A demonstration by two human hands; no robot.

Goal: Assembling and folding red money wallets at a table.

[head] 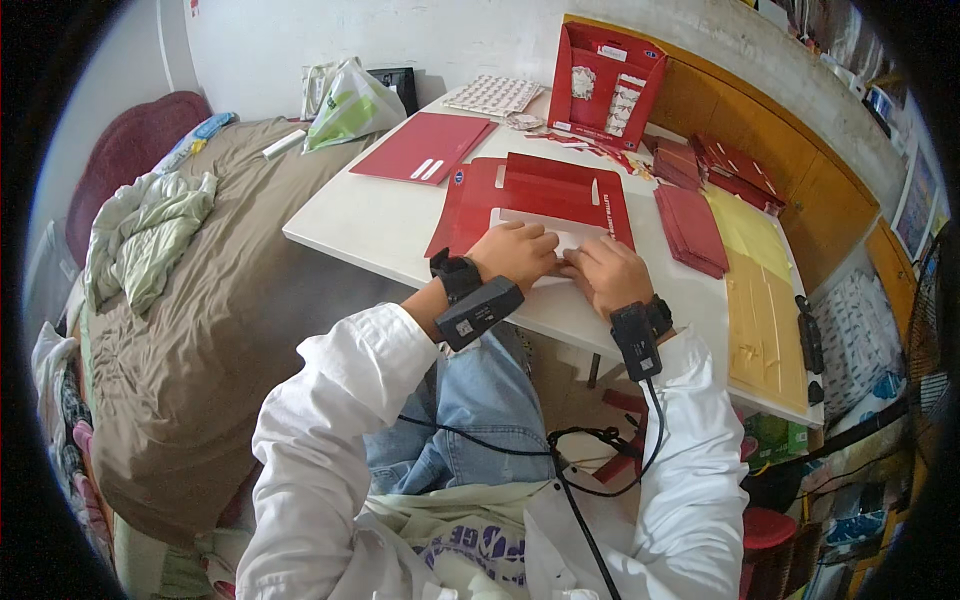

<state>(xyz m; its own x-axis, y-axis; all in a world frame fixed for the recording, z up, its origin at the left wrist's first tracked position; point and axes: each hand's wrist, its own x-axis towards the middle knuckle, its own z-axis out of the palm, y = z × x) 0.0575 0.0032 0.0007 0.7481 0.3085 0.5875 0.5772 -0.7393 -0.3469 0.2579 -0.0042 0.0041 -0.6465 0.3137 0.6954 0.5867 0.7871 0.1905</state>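
Both my hands meet at the near edge of a flat red printed card sheet (480, 195), which lies on the white table (352, 202). Between them is a white flap or panel (544, 221), seemingly part of the red card. My left hand (517, 251) rests with curled fingers on the near left part of the white piece. My right hand (611, 274) pinches at its lower edge, beside the left fingertips. The fingertips partly hide what they grip. A red display box (607, 82) with white decorated pieces in its pockets stands upright behind.
Flat red cards (420, 146) lie at the back left. Stacked red envelopes (690, 229) and yellow sheets (765, 330) lie to the right. A patterned white sheet (491, 95) is at the back. The bed (195, 360) stands left; a black cable (562, 480) hangs over my lap.
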